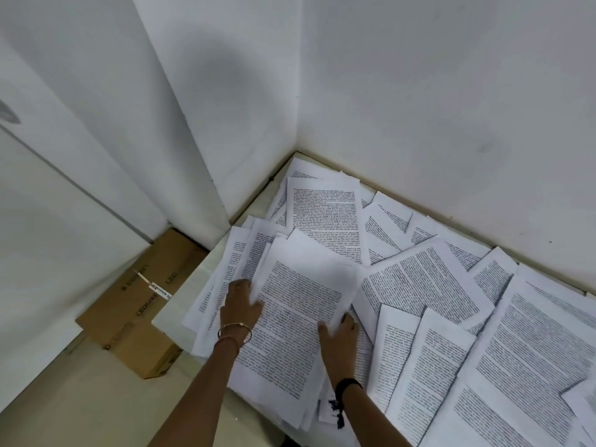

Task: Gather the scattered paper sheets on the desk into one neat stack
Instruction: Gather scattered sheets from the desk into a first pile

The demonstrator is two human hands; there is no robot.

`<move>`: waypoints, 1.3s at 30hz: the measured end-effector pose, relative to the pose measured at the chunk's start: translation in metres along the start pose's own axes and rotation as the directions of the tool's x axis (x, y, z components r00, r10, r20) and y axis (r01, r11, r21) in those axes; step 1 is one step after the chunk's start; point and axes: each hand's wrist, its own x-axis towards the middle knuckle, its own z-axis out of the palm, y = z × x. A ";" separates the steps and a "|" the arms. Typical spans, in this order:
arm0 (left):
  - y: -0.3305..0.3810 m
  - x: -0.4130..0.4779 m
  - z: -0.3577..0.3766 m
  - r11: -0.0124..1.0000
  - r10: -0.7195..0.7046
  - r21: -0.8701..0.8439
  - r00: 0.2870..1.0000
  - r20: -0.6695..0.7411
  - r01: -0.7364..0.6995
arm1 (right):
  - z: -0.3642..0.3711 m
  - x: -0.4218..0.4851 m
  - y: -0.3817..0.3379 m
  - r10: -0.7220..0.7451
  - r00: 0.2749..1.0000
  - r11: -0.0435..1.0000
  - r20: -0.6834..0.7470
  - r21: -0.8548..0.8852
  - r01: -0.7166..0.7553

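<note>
Left hand (240, 306) and right hand (340, 335) grip sheets (300, 301), fingertips hidden.

Both our arms stretch forward; our left hand (240, 304) and right hand (338, 337) curl round opposite edges of one paper sheet (300, 304) (thumbs lying on top), backs facing up.

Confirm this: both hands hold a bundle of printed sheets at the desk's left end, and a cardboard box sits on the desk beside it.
Wrong in one respect: the head view shows the cardboard box on the floor beside the desk, not on it. The left hand and right hand do hold a bundle of printed sheets at the desk's left end.
</note>
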 end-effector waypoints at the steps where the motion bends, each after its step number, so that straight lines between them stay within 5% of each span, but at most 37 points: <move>1: 0.001 0.002 -0.002 0.997 -0.040 -0.061 0.999 0.033 0.042 | 0.003 0.002 -0.002 -0.015 0.999 1.000 0.041 0.027 0.014; 4: -0.004 0.013 -0.009 0.965 -0.154 -0.192 0.980 0.127 0.176 | 0.007 0.010 -0.016 -0.092 0.977 0.996 0.191 0.022 0.089; 7: -0.015 0.026 -0.019 0.976 -0.166 -0.146 0.986 -0.002 0.164 | 0.012 0.016 -0.029 -0.145 0.943 0.987 0.300 -0.030 0.161; 10: -0.024 0.039 -0.036 0.975 -0.223 -0.018 0.968 -0.114 0.223 | 0.018 0.014 -0.033 -0.128 0.960 0.976 0.249 -0.141 0.166; 14: -0.036 0.050 -0.051 0.970 -0.232 0.070 0.973 -0.019 0.232 | 0.026 0.004 -0.035 -0.159 0.926 0.967 0.341 -0.137 0.216; 18: -0.023 0.038 -0.065 0.954 -0.257 -0.154 0.966 0.031 0.259 | 0.031 0.006 -0.039 -0.081 0.979 0.989 0.187 -0.109 0.103; 22: -0.029 0.030 -0.070 0.916 -0.268 -0.248 0.942 0.204 0.314 | 0.036 0.004 -0.038 -0.149 0.918 0.966 0.367 -0.145 0.214; 25: -0.034 0.021 -0.071 0.821 -0.267 -0.401 0.894 0.359 0.407 | 0.036 0.004 -0.037 -0.145 0.918 0.967 0.370 -0.143 0.210; 33: -0.028 -0.004 -0.080 0.879 -0.158 -0.385 0.933 0.324 0.282 | 0.019 -0.002 -0.026 -0.310 0.889 0.883 0.337 -0.244 0.400; 39: -0.026 -0.012 -0.106 0.885 -0.122 -0.406 0.955 0.270 0.228 | -0.005 0.005 -0.023 -0.210 0.866 0.845 0.454 -0.361 0.394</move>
